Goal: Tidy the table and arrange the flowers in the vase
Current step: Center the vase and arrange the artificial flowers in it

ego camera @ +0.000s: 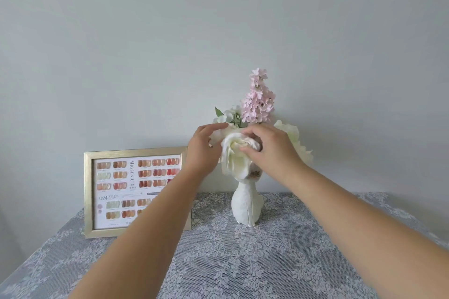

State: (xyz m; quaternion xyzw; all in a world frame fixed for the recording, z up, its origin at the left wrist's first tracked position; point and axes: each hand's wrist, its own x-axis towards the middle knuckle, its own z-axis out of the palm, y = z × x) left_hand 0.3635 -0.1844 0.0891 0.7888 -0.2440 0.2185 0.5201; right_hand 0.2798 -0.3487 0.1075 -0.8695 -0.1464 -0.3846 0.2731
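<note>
- One white vase (246, 204) stands upright on the tabletop (243, 262), just right of one gold picture frame (134, 192); the two sit near each other without touching.
- In the vase, three kinds of bloom can be counted: one tall pink flower spike (259, 99), one large cream rose (234, 155) at the front, one more pale cream bloom (297, 145) to the right. A small white sprig with green leaves (227, 114) shows behind the left hand.
- Two bare hands reach in. The left hand (202, 147) has its fingers extended, resting against the rose's left side. The right hand (272, 150) curls over the rose's top and right, fingertips (245, 149) pressing into the petals.
- The frame leans back against the plain pale wall (170, 43); its right part is hidden behind the left forearm.
- Open cloth lies in front of the vase and to its right; the tabletop's left and right edges fall away at the lower corners.
- The cloth is grey lace with white floral vines. The vase is matte, ribbed, narrow-necked. The frame is brushed gold and holds a chart of nail-colour swatches.
</note>
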